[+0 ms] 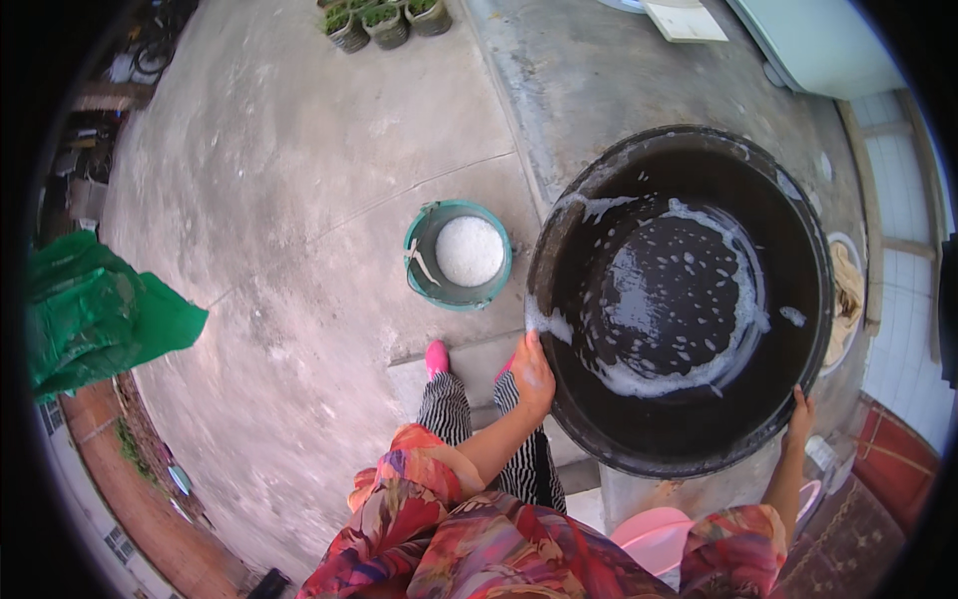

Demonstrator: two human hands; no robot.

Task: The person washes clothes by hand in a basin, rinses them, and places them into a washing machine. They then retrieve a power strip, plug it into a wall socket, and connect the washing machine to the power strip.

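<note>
A black tub (689, 299) streaked with white foam fills the right of the frame; a teal bucket (457, 256) sits at centre, green cloth (95, 319) at left, pink shoes (437, 357) and black-and-white striped trousers (444, 409) below.

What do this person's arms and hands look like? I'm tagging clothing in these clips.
Both forearms are bare from about the elbow down, with no gloves, watch or bracelets visible. The left hand and right hand show no rings that can be made out. The upper arms are covered by loose short sleeves of a floral print in red, orange, pink and purple tones.
</note>
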